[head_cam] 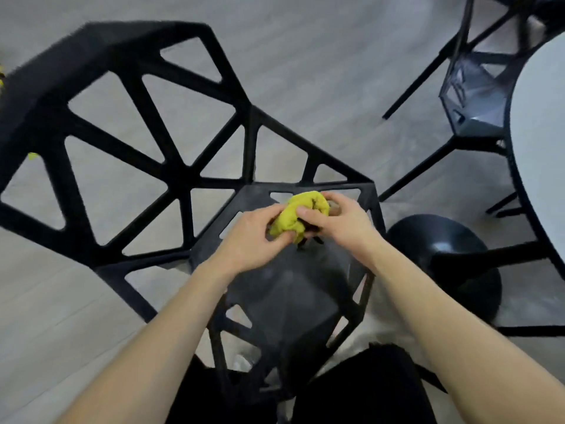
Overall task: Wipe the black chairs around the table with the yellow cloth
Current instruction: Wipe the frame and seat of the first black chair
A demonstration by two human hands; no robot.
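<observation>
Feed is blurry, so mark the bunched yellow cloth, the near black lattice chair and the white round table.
bunched yellow cloth (301, 214), head view, top folds
near black lattice chair (287, 289), head view, seat
white round table (542, 123), head view, bare top

Yellow cloth (298, 216): bunched between both hands, its middle covered by fingers; a dark part hangs below it, unclear what. Nearest black chair (284, 289): backrest blurred, legs cut by bottom edge. Worktop (541, 123): cut by right edge. Second chair (470, 96) behind it: top cut off.

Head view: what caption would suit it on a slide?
Both hands grip a bunched yellow cloth above a black chair.
</observation>
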